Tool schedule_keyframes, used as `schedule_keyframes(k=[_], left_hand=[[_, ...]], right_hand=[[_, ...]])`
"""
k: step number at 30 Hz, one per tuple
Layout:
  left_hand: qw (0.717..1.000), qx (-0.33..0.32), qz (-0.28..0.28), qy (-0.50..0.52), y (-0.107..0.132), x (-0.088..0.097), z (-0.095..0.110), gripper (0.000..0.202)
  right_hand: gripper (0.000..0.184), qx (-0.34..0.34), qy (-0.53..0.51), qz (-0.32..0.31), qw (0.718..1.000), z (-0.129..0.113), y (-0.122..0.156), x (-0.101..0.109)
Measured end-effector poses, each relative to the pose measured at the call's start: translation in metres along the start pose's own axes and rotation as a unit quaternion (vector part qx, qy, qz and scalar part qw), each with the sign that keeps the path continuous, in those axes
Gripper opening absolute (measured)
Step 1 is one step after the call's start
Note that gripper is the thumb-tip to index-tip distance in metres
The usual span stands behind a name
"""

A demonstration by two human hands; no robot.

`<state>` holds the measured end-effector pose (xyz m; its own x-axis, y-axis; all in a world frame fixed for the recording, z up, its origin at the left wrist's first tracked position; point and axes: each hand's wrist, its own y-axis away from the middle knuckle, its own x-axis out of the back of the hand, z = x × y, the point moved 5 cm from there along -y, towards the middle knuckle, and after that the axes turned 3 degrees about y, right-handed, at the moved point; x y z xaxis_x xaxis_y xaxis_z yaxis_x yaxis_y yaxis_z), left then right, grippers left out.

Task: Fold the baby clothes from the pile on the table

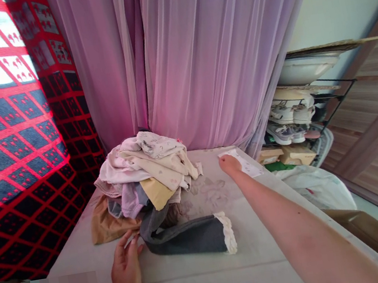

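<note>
A heaped pile of clothes (149,162) in pink, cream, lilac and tan lies at the back left of the covered table-like surface. Out of it trails a dark grey garment leg (197,237) with a white lace cuff (228,232). My left hand (126,261) is at the near edge of a brown garment (110,221), beside the grey leg, its fingers slightly bent and apart. Stretched far forward, my right hand (230,164) is closed at the left edge of a flat white printed garment (248,164) near the back right corner. Its fingertips are mostly hidden.
Purple curtains (196,54) hang behind the surface, and a red-and-black patterned cloth (3,123) on the left. To the right stands a rack with shoes (292,113) and a white basin (308,67). Below are a plastic bag (316,186) and an open cardboard box (372,232).
</note>
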<state>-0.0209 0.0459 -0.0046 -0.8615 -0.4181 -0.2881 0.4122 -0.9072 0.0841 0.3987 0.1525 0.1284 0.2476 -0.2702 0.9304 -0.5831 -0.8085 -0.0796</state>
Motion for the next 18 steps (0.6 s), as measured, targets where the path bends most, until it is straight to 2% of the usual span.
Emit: schedule_keyframes(k=[2, 4, 7, 10, 14, 16, 18], left_hand=[[1.000, -0.001, -0.002, -0.009, 0.000, 0.000, 0.000, 0.057], [1.000, -0.002, -0.004, -0.020, 0.000, 0.000, 0.000, 0.058], [0.999, -0.003, -0.004, -0.034, 0.000, 0.000, 0.002, 0.058], [0.999, -0.003, -0.002, -0.033, 0.001, 0.000, 0.004, 0.059], [1.000, -0.003, 0.003, -0.029, 0.002, -0.001, 0.006, 0.058], [1.000, -0.001, 0.004, -0.022, 0.003, -0.002, 0.006, 0.057], [1.000, 0.003, 0.005, -0.017, 0.002, -0.002, 0.006, 0.057]], right_hand=[[0.033, -0.062, 0.033, 0.000, 0.998, 0.051, 0.001, -0.011], [0.041, -0.105, 0.057, -0.003, 0.993, 0.088, 0.003, -0.021], [0.043, -0.127, 0.069, -0.023, 0.989, 0.119, 0.002, -0.034], [0.030, -0.111, 0.058, -0.037, 0.991, 0.125, -0.004, -0.043], [0.019, -0.096, 0.027, -0.038, 0.994, 0.116, -0.011, -0.046], [0.020, -0.093, -0.002, -0.029, 0.995, 0.109, -0.017, -0.037], [0.027, -0.077, -0.048, -0.010, 0.996, 0.101, -0.026, -0.017]])
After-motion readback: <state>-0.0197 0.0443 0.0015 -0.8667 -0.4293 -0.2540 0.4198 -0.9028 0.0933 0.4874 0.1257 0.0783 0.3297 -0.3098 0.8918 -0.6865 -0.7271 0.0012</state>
